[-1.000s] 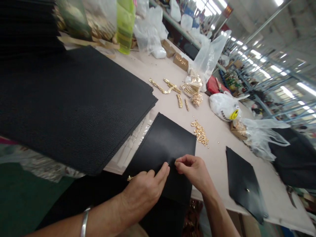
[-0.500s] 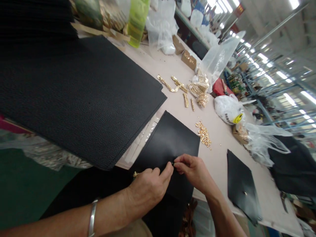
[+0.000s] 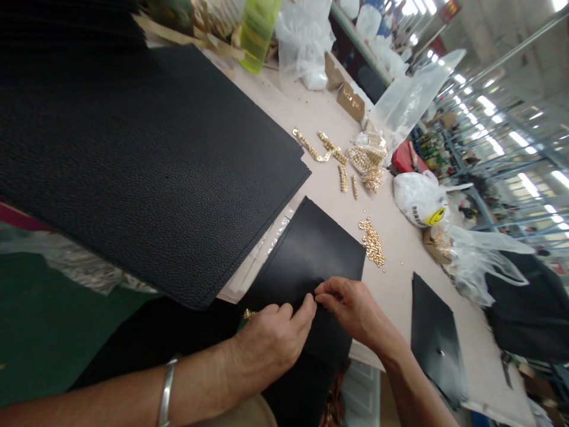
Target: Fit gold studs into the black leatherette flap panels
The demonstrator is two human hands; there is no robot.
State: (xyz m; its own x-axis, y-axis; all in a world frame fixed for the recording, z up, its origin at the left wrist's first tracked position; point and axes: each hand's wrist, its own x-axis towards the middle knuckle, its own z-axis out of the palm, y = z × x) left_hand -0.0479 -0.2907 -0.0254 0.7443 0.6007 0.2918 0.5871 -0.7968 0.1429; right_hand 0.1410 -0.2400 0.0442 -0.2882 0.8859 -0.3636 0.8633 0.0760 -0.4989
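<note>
A smooth black leather panel (image 3: 317, 237) lies across the table's near edge under both hands. My left hand (image 3: 273, 338) rests on it, its other fingers curled and its index fingertip pressed down close to the right fingertips. Gold metal pieces (image 3: 249, 314) poke out at the side of this hand and seem held in its curled fingers; the rest of them is hidden. With thumb and fingers pinched together, my right hand (image 3: 351, 305) works at the same spot on the panel. Whatever is between those fingertips is too small and covered to make out.
A stack of grained black leather sheets (image 3: 169, 160) fills the left. Beyond the panel lie loose gold studs (image 3: 372, 242), gold strips (image 3: 329, 148) and a bag of gold pieces (image 3: 368, 157). Another black panel (image 3: 435, 338) with a small fitting lies right, near a white bag (image 3: 420, 198).
The whole view has shifted slightly, so things sit a little further right. Both hands stay at the same spot on the panel, the fingertips now closer together.
</note>
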